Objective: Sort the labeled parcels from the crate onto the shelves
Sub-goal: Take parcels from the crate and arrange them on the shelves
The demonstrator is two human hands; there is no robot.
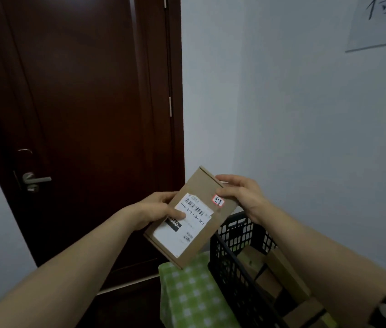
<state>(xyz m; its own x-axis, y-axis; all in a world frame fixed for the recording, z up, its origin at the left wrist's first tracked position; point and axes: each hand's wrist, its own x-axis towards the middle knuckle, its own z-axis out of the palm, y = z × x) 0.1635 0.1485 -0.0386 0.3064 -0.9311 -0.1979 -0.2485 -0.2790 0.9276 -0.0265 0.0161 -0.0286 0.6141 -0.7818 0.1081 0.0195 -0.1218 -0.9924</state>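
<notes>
I see both hands on flat brown parcel (194, 221), held in air above corner of black crate (232, 263). My left hand (161, 207) grips lower left edge, thumb on white shipping label (185, 223). My right hand (241, 195) pinches upper right edge, thumb beside small red-edged sticker (218, 200); its writing hard to read. More brown boxes (282, 275) in crate, partly hidden by right forearm. Green checked cloth (192, 292) beside crate. Dark door (80, 114) behind.

label (188, 221) on parcel (202, 185) "010 010-1 30 551", sticker (218, 200) "3-3"
</notes>
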